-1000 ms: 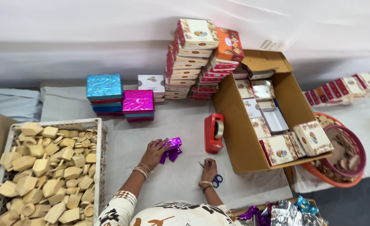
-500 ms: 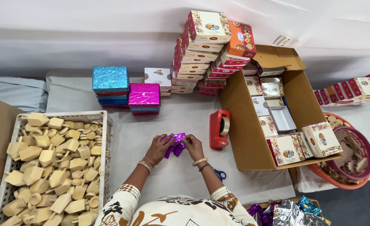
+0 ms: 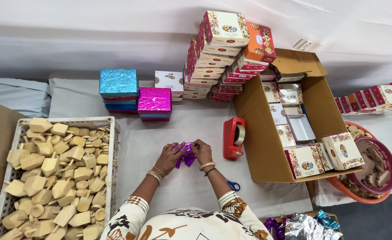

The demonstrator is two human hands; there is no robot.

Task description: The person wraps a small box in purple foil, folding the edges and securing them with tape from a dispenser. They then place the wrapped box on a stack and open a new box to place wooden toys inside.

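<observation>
Both my grips are clenched on the purple foil-wrapped piece (image 3: pixel 186 155): my left hand (image 3: pixel 171 156) pinches its left side, my right hand (image 3: pixel 202 151) its right, the piece held between them just above the white desk (image 3: pixel 160 133), near its middle. At 4 o'clock from my right wrist, blue-handled scissors (image 3: pixel 233 185) lie on the desk, partly hidden by my forearm. At 2 o'clock, close by, stands a red tape dispenser (image 3: pixel 233 138), and just past it an open cardboard carton (image 3: pixel 258 146) holding printed boxes. At 12 o'clock sits a magenta foil box (image 3: pixel 154 99) on a small stack, with a blue foil box (image 3: pixel 118 82) stack beside it at 11. A tall leaning pile of printed boxes (image 3: pixel 213 58) rises at 1 o'clock. At 9 o'clock, a white crate (image 3: pixel 112 146) is heaped with wooden tops (image 3: pixel 54 173).
</observation>
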